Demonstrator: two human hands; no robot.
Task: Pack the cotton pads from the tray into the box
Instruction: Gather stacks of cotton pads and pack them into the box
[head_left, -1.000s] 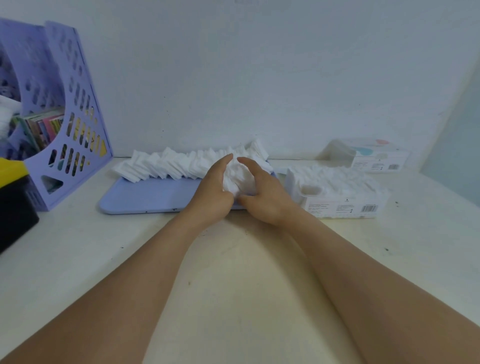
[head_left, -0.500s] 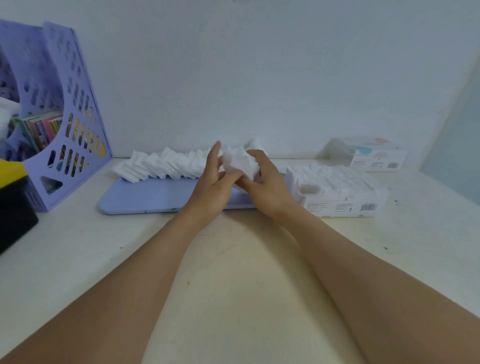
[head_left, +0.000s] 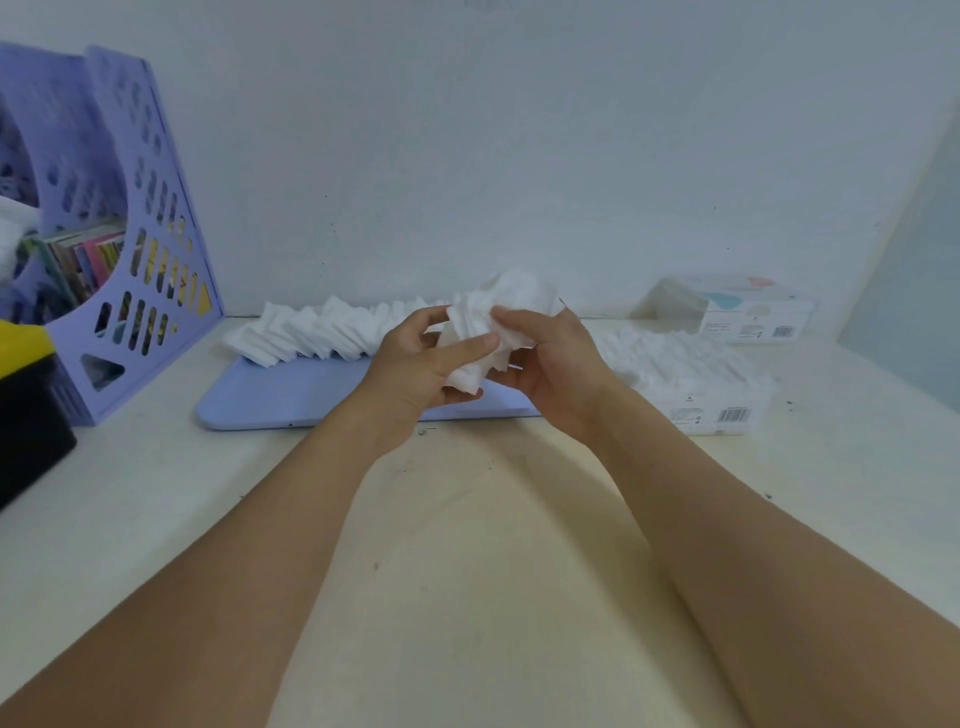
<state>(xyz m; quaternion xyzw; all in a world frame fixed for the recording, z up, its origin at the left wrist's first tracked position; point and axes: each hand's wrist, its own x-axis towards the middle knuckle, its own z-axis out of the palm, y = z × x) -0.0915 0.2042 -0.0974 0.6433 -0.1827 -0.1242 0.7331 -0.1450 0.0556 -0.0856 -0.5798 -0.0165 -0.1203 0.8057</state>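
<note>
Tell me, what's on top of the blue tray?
A row of white cotton pads lies along the back of the tray. The hands and their bunch hide its right end.

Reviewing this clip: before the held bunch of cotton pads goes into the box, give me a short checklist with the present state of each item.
1. Bunch of pads held by both the left hand and the right hand: ok.
2. Bunch lifted clear of the tray: ok.
3. Pads in the bunch squared up: not ok, edges fan out unevenly.
4. Free room in the box: cannot tell, pads already show along its top.
5. Path right to the box unobstructed: ok.
6. Pads left on the tray: not ok, a row remains.
</note>
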